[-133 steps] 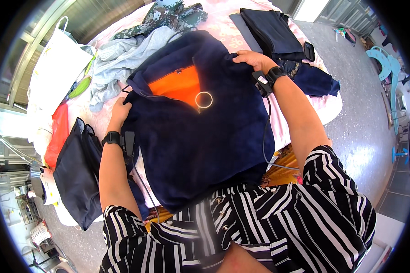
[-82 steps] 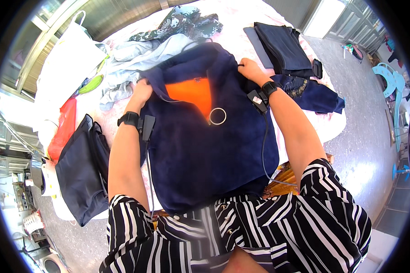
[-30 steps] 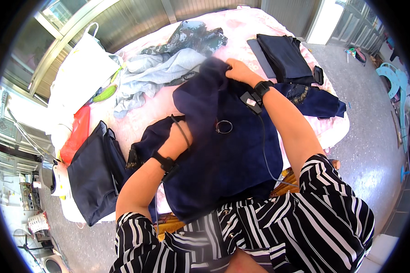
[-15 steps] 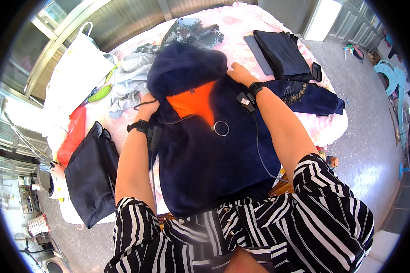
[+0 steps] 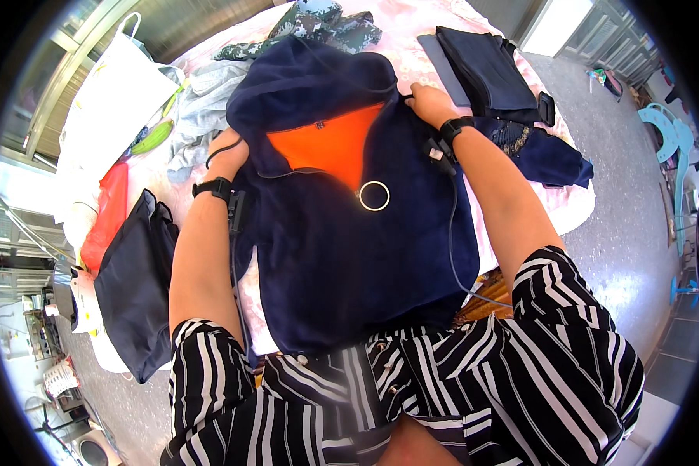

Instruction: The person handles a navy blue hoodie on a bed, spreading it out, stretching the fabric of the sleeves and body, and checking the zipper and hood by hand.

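A navy hooded sweatshirt [image 5: 365,264] lies spread front up before me. Its hood [image 5: 311,81] points away, and the open neck shows an orange lining [image 5: 330,144]. A large metal ring [image 5: 374,196] hangs from the zip pull at the bottom of the neck opening. My left hand [image 5: 227,155] is at the left shoulder of the sweatshirt, closed on the fabric, its fingertips partly hidden. At the opposite shoulder, my right hand [image 5: 431,105] pinches the cloth with curled fingers. Both wrists wear black straps with small black modules and cables.
The pink flowered bedcover [image 5: 412,39] holds folded black trousers [image 5: 485,74], a navy garment with beaded trim [image 5: 540,151], camouflage cloth [image 5: 326,31] and grey cloth [image 5: 206,101]. At left are a white bag [image 5: 120,101], a red bag [image 5: 107,213] and black folded fabric [image 5: 136,287].
My hands have moved slightly apart, and the hood and shoulders of the sweatshirt are spread wider. The whole view has shifted, so the bed's things appear higher.
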A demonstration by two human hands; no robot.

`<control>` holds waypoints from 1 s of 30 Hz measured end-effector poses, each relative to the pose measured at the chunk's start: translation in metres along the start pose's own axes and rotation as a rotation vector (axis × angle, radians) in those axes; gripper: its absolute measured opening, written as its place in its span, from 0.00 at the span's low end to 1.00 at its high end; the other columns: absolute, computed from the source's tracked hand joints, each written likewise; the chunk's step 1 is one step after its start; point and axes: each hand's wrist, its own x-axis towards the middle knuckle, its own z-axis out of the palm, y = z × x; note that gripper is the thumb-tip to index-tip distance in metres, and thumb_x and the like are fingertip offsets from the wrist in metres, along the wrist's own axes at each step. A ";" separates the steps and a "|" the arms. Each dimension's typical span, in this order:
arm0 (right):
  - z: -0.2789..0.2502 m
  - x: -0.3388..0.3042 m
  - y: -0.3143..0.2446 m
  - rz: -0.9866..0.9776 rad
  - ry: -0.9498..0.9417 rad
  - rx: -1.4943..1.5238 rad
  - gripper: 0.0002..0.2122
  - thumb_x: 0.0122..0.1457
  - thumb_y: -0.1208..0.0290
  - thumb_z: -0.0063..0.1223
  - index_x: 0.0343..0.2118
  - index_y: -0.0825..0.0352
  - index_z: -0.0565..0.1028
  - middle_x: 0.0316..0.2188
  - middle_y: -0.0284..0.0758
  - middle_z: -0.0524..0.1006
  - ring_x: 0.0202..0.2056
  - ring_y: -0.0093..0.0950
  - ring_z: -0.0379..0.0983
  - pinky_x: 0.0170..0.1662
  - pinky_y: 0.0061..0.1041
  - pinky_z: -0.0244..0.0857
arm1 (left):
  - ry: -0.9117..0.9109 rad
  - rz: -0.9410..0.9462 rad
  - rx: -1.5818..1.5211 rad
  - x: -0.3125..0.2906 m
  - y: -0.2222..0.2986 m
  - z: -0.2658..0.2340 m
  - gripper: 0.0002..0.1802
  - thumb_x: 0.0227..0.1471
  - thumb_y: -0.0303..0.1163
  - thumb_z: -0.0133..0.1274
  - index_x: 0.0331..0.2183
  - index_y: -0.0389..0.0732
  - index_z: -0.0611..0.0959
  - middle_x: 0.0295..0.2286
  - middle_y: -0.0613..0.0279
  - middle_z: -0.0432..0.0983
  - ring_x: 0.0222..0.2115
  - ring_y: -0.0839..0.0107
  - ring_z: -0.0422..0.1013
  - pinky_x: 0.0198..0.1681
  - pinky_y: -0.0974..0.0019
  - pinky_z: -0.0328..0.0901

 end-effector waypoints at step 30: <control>0.015 -0.117 -0.093 -0.447 -0.204 0.276 0.06 0.43 0.72 0.44 0.21 0.68 0.70 0.21 0.42 0.72 0.25 0.40 0.68 0.29 0.35 0.62 | -0.142 0.457 -0.200 -0.225 0.150 0.031 0.28 0.43 0.48 0.46 0.46 0.48 0.67 0.49 0.53 0.54 0.52 0.57 0.47 0.52 0.45 0.40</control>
